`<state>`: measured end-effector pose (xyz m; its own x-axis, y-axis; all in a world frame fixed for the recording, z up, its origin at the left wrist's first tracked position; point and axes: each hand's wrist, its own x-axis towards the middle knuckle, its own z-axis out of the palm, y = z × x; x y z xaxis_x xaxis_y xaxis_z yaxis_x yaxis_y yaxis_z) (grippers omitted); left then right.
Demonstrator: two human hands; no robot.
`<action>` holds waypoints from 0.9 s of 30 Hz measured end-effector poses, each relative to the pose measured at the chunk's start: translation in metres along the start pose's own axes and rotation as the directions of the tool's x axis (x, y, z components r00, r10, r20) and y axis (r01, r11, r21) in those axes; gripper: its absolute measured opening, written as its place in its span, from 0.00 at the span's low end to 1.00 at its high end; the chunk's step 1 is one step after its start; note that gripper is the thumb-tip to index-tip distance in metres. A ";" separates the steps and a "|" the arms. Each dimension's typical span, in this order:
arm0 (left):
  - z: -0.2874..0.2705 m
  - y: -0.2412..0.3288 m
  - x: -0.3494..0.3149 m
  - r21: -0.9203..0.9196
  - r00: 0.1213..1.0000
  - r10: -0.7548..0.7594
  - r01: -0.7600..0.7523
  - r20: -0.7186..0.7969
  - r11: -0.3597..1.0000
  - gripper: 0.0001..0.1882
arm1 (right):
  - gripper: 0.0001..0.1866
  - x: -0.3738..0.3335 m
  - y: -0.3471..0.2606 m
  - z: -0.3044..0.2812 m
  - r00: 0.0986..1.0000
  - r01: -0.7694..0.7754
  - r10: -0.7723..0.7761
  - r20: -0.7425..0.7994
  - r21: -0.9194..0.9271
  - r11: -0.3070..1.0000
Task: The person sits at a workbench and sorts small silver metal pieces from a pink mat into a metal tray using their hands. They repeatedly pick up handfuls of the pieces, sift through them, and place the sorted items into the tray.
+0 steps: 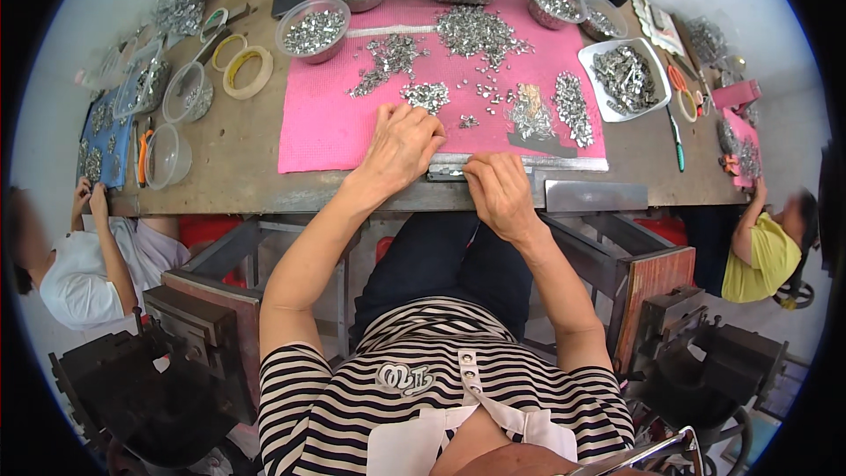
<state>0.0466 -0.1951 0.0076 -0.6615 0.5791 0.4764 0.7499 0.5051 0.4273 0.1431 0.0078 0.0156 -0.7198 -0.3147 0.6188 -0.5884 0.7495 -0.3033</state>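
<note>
My left hand (399,143) is over the front edge of the pink mat (322,128), its fingers curled together beside a small pile of silvery metal pieces (426,96). Whatever its fingertips pinch is too small or hidden to name. My right hand (500,194) is at the table's front edge, fingers pressed together at the right end of a short dark metal bar (447,174). Small bright pieces seem to sit along that bar. Any part in my right fingertips is hidden. Loose metal pieces (480,35) lie heaped farther back on the mat, with thin slivers (532,116) to the right.
Plastic tubs of metal parts (315,30) line the back. A white tray (624,79) stands right of the mat, near orange-handled scissors (679,79). Tape rolls (248,71) lie left. A flat metal plate (596,196) rests at the front edge. Co-workers sit at both sides.
</note>
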 end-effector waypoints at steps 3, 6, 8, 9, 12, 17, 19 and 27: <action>0.005 0.000 0.001 0.054 0.999 0.045 -0.044 -0.014 0.998 0.05 | 0.12 0.000 0.000 0.001 1.000 0.003 -0.003 -0.018 0.005 1.000; 0.007 0.000 0.001 0.069 0.998 0.055 -0.054 -0.012 0.996 0.05 | 0.11 0.002 0.002 -0.004 0.999 -0.023 0.021 0.027 0.057 0.998; 0.005 -0.002 0.001 0.056 0.998 0.065 -0.066 0.009 0.996 0.05 | 0.10 0.004 0.001 -0.008 0.997 -0.017 0.012 0.071 0.067 0.998; 0.002 -0.002 0.001 0.040 0.998 0.066 -0.067 0.025 0.997 0.05 | 0.09 0.005 0.001 -0.011 0.996 -0.013 0.007 0.093 0.073 0.997; -0.005 -0.004 0.003 0.026 0.996 0.074 -0.076 0.053 0.997 0.06 | 0.07 0.008 0.007 -0.017 0.991 -0.034 0.012 0.130 0.163 0.986; 0.005 -0.003 0.006 0.106 0.995 0.099 -0.101 0.022 0.989 0.04 | 0.08 0.037 0.031 -0.002 0.989 -0.122 0.116 0.088 0.068 0.990; 0.008 -0.004 0.007 0.138 0.994 0.111 -0.111 0.013 0.984 0.05 | 0.07 0.048 0.038 0.010 0.990 -0.114 0.116 0.083 -0.029 0.993; 0.000 -0.007 0.005 0.098 0.993 0.102 -0.107 0.054 0.989 0.05 | 0.04 0.043 0.047 -0.006 0.951 -0.252 0.223 0.214 0.121 0.960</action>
<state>0.0380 -0.1953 0.0068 -0.5801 0.6615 0.4753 0.8135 0.5004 0.2965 0.0869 0.0328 0.0321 -0.8945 -0.2571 0.3657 -0.4280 0.7287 -0.5346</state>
